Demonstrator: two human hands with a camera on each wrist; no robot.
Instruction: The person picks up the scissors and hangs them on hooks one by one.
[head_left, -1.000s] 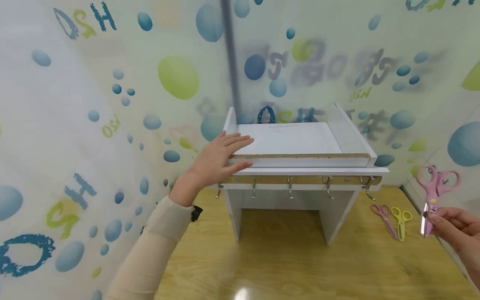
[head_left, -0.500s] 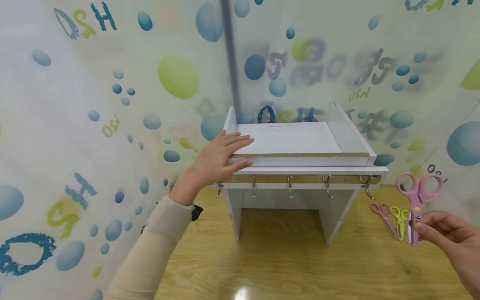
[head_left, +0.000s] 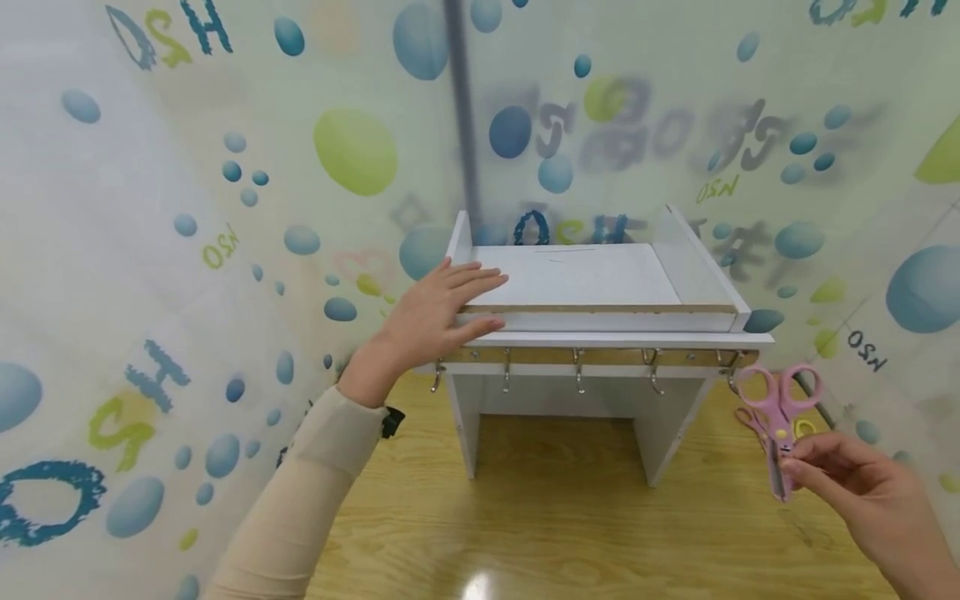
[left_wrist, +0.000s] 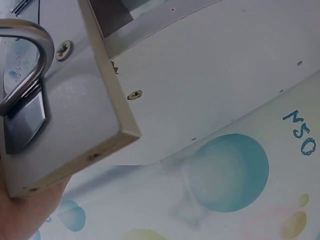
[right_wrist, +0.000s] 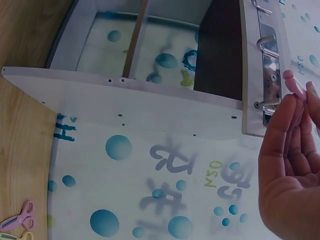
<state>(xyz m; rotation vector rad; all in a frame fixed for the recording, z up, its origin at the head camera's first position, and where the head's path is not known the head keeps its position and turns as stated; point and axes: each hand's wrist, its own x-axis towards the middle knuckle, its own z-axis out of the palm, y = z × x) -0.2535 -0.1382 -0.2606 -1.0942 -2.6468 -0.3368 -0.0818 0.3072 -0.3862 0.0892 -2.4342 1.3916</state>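
Note:
My left hand (head_left: pixel 435 321) rests with extended fingers on the front left corner of a white shelf (head_left: pixel 581 279). Along the shelf's front runs a rail with several metal hooks (head_left: pixel 580 372). At the right, my right hand (head_left: pixel 862 492) pinches pink scissors (head_left: pixel 782 417) by the blades, handle loops up. Those loops overlap the rail's right end in the head view. Most of these scissors are hidden in the right wrist view, where a pink bit (right_wrist: pixel 296 87) shows at my fingertips near the hooks. A hook (left_wrist: pixel 47 47) fills the left wrist view's upper left.
Behind the held scissors, a second pink pair (head_left: pixel 750 421) and a yellow pair of scissors (head_left: pixel 805 427) lie on the wooden table (head_left: pixel 555 533), partly covered in the head view. Walls printed with bubbles (head_left: pixel 356 152) and letters enclose the shelf's back and left side.
My right hand has moved left with the pink scissors, bringing them from the far right to the rail's right end. My left hand stays on the shelf corner.

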